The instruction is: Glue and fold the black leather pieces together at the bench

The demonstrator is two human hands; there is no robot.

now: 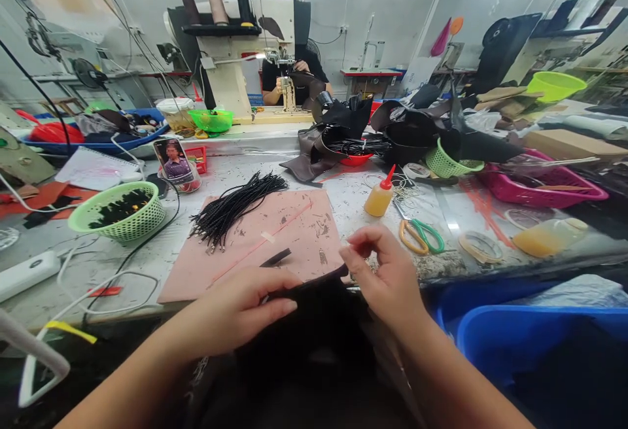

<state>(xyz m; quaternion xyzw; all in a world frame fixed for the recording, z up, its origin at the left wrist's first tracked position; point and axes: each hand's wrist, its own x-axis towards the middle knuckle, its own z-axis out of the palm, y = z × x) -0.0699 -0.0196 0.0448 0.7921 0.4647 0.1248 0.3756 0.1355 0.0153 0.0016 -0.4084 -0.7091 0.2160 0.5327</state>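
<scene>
A black piece of leather or fabric (314,324) hangs over my lap, its folded upper edge at the front of the table. My left hand (240,308) pinches that edge between thumb and fingers. At the right corner of the same edge, my right hand (387,272) is closed, thumb against forefinger; its exact grip on the corner is partly hidden. Just beyond lies a pink board (299,233) with a short black strip (276,258) and a bundle of black braided cords (238,206) with metal tips.
Right of the board stand a glue bottle (379,199) with a red nozzle, scissors (422,237) and a tape roll (479,247). A green basket (118,226) and a phone (175,162) are on the left. Blue bins (530,324) sit lower right. Behind, a person (304,66) works at a sewing machine (230,69).
</scene>
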